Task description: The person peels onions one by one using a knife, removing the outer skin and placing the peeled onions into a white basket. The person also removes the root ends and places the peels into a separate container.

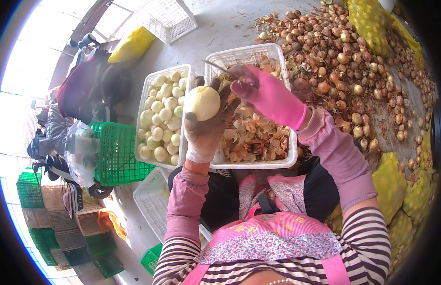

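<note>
A pale, peeled onion (202, 102) rests in my left hand (206, 133), whose soiled, light-coloured glove has dark fingertips curled around it. My right hand (270, 96), in a pink glove, grips what looks like a knife (217, 65); its thin blade points left, above and apart from the onion, and the handle is hidden by my fingers. Beneath both hands stands a white plastic crate (254, 165) holding loose onion skins (258, 137). To its left, another white crate (139, 140) is filled with peeled onions (165, 114).
Unpeeled onions (313, 39) spread over the floor at right, beside yellow mesh sacks (389, 185). A green crate (117, 153) and a scooter (81, 82) stand at left. A white crate (169, 21) sits at the back, and stacked crates (65, 228) fill the lower left.
</note>
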Action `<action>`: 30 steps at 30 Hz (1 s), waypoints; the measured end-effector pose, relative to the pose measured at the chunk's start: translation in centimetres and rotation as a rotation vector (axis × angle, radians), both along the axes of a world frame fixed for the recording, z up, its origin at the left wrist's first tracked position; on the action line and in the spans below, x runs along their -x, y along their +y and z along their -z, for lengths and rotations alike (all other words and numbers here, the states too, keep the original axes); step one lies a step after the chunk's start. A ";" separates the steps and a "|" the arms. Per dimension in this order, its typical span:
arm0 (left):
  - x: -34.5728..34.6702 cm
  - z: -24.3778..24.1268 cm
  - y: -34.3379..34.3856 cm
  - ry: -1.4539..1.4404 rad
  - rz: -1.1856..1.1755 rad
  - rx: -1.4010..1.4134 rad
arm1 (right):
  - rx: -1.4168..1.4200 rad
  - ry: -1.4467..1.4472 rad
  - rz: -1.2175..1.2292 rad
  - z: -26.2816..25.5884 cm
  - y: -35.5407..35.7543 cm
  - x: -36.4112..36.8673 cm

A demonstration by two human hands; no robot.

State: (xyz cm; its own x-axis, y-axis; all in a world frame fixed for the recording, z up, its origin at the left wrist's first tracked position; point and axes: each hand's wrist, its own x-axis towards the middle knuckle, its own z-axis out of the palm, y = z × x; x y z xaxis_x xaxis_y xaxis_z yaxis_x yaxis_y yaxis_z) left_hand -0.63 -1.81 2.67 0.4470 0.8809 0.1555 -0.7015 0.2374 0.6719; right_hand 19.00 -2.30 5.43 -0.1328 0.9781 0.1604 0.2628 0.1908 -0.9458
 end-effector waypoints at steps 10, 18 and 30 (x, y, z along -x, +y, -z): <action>3.1 -1.4 -1.7 0.335 -0.105 -0.002 | -0.335 -0.149 -0.213 2.0 -0.6 3.2; 7.2 0.3 -1.4 0.317 0.012 -0.001 | -0.201 -0.038 -0.377 1.9 -1.1 2.9; 5.7 -0.7 -1.5 0.352 0.005 -0.025 | -0.286 -0.147 -0.120 2.3 -0.8 3.1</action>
State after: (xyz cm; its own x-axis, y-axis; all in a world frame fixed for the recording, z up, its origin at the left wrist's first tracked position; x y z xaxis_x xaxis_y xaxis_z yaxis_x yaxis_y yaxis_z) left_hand -6.35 -3.36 3.40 0.4815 0.8763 0.0129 -0.4250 0.2206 0.8779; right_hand 15.94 -3.15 3.14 -0.2867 0.8720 0.3967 0.3517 0.4810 -0.8031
